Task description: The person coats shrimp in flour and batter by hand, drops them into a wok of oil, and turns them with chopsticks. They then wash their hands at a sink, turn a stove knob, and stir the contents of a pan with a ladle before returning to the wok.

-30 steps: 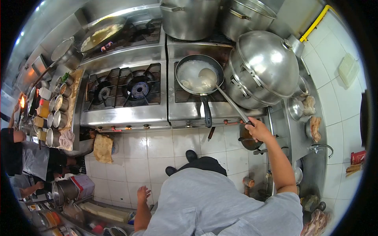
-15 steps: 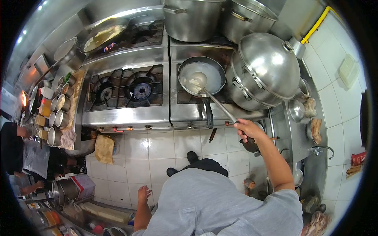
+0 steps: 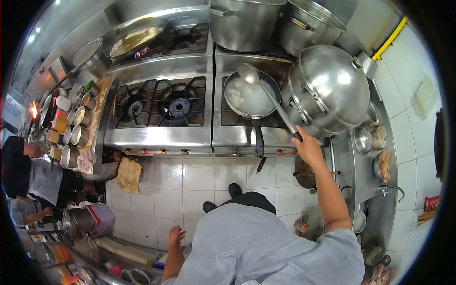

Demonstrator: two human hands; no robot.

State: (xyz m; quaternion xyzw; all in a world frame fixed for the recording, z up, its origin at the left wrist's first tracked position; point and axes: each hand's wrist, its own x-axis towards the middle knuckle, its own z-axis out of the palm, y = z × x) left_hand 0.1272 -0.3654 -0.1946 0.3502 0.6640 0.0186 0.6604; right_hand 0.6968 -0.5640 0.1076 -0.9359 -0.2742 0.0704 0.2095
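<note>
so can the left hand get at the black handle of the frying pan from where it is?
Probably not without moving. The left hand hangs low behind the person, open and empty, with the white tiled floor between it and the black pan handle jutting over the stove front. Nothing blocks the path; it is simply far.

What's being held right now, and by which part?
The right hand grips the ladle by the end of its long handle; the left hand holds nothing.
</note>
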